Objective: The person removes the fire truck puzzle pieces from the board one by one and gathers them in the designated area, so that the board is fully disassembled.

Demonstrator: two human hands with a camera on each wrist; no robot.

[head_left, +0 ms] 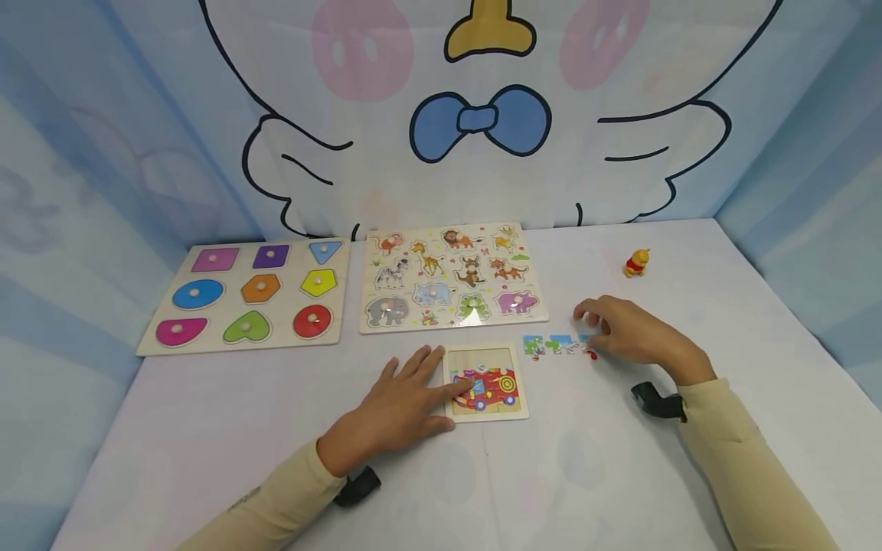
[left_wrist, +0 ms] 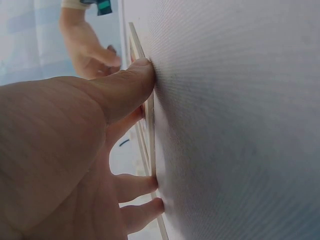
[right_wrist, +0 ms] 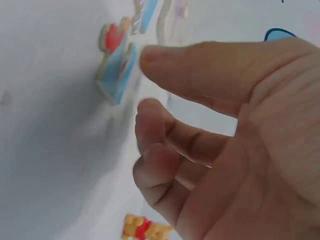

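A small framed puzzle [head_left: 485, 352] with a red vehicle picture lies on the white table. My left hand [head_left: 393, 405] rests spread at its left side, one finger on the picture; in the left wrist view the thumb of this hand [left_wrist: 75, 125] touches the board's edge [left_wrist: 151, 135]. Right of the frame, several loose blue-and-green pieces [head_left: 560, 342] lie in a row. My right hand [head_left: 637, 333] is at the row's right end, fingers bent. In the right wrist view a gap separates thumb and fingers of that hand [right_wrist: 215, 115], beside a blue-and-red piece [right_wrist: 117, 70].
Behind the frame lies an animal puzzle board [head_left: 441, 325], and a board of coloured shapes [head_left: 213, 344] is at the left. A small yellow-and-red bear figure [head_left: 637, 263] stands at the back right. A printed cloth [head_left: 482, 191] hangs behind the table.
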